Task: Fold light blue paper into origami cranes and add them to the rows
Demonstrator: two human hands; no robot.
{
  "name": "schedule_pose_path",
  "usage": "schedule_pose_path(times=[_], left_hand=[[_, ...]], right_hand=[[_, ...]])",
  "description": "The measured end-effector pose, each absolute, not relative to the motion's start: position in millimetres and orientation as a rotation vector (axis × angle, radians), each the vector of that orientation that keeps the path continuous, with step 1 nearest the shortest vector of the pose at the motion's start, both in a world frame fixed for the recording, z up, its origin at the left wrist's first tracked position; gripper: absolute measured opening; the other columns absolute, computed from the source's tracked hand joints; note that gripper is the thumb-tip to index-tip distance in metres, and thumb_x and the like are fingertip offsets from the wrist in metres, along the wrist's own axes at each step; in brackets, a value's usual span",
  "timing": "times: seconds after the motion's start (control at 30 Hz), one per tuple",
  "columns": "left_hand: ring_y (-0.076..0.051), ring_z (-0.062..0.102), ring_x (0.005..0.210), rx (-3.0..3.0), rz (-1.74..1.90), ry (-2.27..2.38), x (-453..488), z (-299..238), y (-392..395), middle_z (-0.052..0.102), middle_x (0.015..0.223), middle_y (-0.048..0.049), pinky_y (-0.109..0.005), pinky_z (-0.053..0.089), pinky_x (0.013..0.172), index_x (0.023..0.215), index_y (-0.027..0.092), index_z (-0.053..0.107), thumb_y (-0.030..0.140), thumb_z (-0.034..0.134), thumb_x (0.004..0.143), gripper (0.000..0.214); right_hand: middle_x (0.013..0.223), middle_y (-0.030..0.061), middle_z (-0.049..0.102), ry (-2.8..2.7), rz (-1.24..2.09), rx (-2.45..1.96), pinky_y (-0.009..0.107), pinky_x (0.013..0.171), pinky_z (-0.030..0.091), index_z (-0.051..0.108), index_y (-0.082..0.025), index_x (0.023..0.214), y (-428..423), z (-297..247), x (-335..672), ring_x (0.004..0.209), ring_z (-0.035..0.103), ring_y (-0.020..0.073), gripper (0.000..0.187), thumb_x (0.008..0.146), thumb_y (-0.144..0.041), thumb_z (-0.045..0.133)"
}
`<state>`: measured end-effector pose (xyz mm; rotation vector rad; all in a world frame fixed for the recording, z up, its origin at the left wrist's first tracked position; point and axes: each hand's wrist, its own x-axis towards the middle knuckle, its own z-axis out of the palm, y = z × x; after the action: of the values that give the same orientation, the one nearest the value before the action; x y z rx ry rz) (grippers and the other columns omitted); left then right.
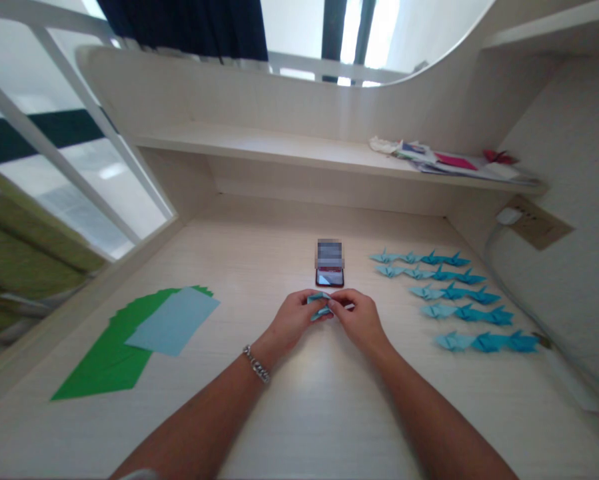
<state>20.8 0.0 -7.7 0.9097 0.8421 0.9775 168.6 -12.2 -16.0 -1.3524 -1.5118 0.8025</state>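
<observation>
Both my hands meet over the middle of the pale wooden desk. My left hand and my right hand pinch a small, partly folded light blue paper piece between their fingertips. A metal bracelet circles my left wrist. Just beyond the hands a phone lies flat on the desk. To the right, several finished blue paper cranes lie in rows. To the left, a light blue sheet rests on a stack of green sheets.
A shelf runs along the back, with papers and a red folded piece at its right end. A wall socket with a cable is at the right. White rails stand to the left.
</observation>
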Motion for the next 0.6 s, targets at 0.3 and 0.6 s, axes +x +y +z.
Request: schedule_pose_path(times=[0.3,0.6], left_hand=[[-0.02,0.063,0.081,0.925,0.904,0.85,17.4,-4.8,-0.1,0.069,0.088,-0.0138,-0.036,0.052,0.078,0.085,0.007,0.07,0.029,0.074,0.068,0.027],[-0.018,0.061,0.072,0.996,0.856,0.915,19.4,-9.7,-2.1,0.066,0.077,-0.0098,-0.036,0.054,0.071,0.073,0.008,0.068,0.02,0.072,0.066,0.014]], right_hand=[[0.081,0.0054,0.068,-1.59,0.679,-1.318,0.026,0.062,0.049,0.072,-0.019,0.086,-14.4,-14.0,166.9,0.072,0.061,0.0166,0.017,0.079,-0.028,0.059],[0.082,0.0054,0.07,-1.482,0.772,-1.308,0.027,0.062,0.05,0.07,-0.018,0.085,-14.4,-11.8,165.8,0.072,0.063,0.0178,0.019,0.077,-0.031,0.059]])
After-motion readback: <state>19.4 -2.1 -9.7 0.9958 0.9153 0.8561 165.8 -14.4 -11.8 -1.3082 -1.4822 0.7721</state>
